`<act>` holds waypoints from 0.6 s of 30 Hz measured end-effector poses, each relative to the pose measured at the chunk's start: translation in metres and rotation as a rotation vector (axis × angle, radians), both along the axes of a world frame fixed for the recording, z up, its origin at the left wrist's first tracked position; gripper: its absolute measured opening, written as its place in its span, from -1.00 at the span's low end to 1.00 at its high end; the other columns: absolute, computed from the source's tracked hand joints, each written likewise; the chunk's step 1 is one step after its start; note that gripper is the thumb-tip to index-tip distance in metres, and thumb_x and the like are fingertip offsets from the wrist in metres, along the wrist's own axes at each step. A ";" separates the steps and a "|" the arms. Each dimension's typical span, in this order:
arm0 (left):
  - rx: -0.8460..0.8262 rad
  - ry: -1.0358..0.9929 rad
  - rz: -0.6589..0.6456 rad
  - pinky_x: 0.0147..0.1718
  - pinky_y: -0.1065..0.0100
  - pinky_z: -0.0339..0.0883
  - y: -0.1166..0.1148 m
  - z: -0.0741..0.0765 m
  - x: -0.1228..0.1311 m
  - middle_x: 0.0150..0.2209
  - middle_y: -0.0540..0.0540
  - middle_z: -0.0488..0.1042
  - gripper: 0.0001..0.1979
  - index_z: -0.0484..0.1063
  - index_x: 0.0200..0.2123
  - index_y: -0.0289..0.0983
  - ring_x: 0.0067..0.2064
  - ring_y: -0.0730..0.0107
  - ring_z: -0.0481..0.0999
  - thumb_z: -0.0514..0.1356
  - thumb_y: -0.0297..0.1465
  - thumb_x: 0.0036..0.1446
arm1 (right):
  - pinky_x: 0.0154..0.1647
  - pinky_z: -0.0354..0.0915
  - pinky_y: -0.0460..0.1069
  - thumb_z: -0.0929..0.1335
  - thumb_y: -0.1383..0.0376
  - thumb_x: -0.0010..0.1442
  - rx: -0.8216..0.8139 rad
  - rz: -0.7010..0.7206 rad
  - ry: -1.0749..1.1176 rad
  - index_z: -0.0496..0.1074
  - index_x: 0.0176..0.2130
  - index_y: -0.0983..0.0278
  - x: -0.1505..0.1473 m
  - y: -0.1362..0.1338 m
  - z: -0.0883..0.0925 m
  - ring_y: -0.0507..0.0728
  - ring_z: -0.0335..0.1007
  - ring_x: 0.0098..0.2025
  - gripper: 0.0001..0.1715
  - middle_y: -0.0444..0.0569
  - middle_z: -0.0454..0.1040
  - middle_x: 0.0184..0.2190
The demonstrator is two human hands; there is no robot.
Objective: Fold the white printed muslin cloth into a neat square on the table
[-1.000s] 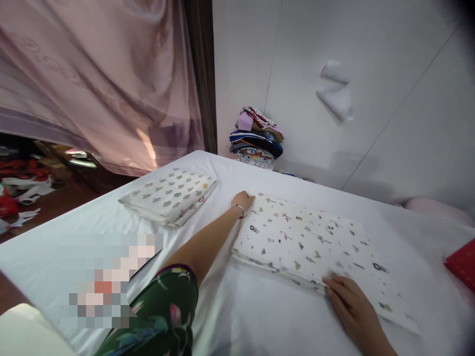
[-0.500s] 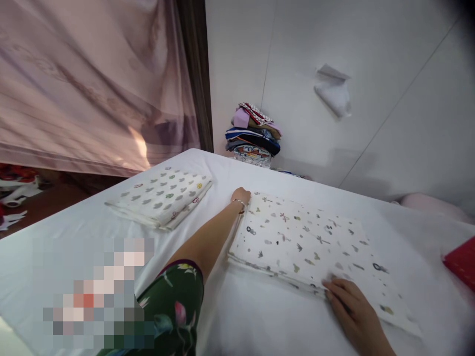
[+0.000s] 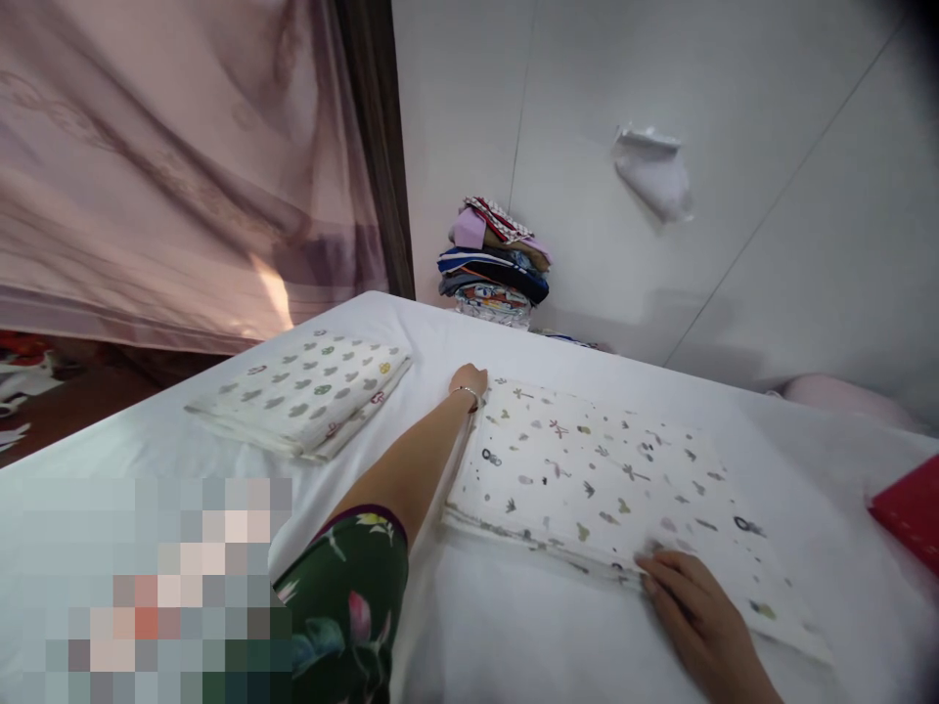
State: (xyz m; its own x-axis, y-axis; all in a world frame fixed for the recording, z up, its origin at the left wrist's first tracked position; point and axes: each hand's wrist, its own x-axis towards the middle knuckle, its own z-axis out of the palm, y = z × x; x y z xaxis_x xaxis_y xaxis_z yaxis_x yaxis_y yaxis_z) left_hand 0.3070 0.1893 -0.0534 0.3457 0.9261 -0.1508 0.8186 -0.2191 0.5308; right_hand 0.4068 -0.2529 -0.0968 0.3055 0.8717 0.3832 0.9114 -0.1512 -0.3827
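Note:
A folded white cloth with small printed palm trees and leaves [image 3: 564, 469] lies flat in layers before me. My left hand [image 3: 468, 379] is stretched out to its far left corner, fingers closed on the edge and partly hidden behind the wrist. At the near edge my right hand [image 3: 686, 592] pinches the layers between thumb and fingers. To the left lies a second folded white cloth with grey cloud-like prints [image 3: 323, 381], which neither hand touches.
Both cloths lie on a white-covered surface [image 3: 514, 626]. Beyond its far edge stands a pile of folded clothes [image 3: 495, 259] against the wall. A pink curtain [image 3: 183, 176] hangs at left. Something red [image 3: 910, 518] lies at the right edge.
The view has turned slightly, so things sit a little further left in the picture. Both hands stay at the same places on the cloth.

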 end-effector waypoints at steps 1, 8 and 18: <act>-0.002 0.006 -0.010 -0.19 0.35 0.26 0.001 0.001 0.000 -0.08 -0.32 0.46 -0.64 0.43 -0.17 -0.37 -0.05 0.17 0.44 -0.01 -0.26 0.16 | -0.13 0.38 0.05 0.26 0.21 0.19 0.006 0.002 -0.006 0.45 -0.12 0.17 0.001 0.000 0.000 0.18 0.36 -0.10 -0.71 0.04 0.41 -0.15; -0.014 0.028 -0.150 -0.22 0.46 0.25 -0.004 0.010 -0.015 -0.21 -0.22 0.53 -0.62 0.50 -0.35 -0.32 -0.09 0.22 0.47 0.07 -0.13 0.11 | -0.18 0.40 0.01 0.28 0.21 0.17 0.047 0.033 -0.064 0.46 -0.13 0.16 0.005 0.001 -0.002 0.15 0.38 -0.14 -0.72 0.02 0.41 -0.18; -0.023 0.056 -0.172 -0.28 0.42 0.27 -0.029 0.017 -0.044 -0.26 -0.19 0.53 -0.67 0.49 -0.38 -0.29 -0.19 0.22 0.48 0.13 -0.13 0.05 | -0.19 0.39 0.02 0.26 0.17 0.19 0.027 0.006 -0.045 0.48 -0.15 0.18 0.002 0.003 0.002 0.15 0.38 -0.14 -0.71 0.03 0.41 -0.19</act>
State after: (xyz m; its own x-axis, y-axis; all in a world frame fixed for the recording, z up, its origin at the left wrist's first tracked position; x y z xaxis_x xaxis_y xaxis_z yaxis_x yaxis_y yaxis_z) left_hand 0.2632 0.1599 -0.0362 0.4893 0.8501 -0.1948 0.7984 -0.3468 0.4923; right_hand 0.4087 -0.2499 -0.0948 0.2818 0.8628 0.4196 0.9287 -0.1355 -0.3451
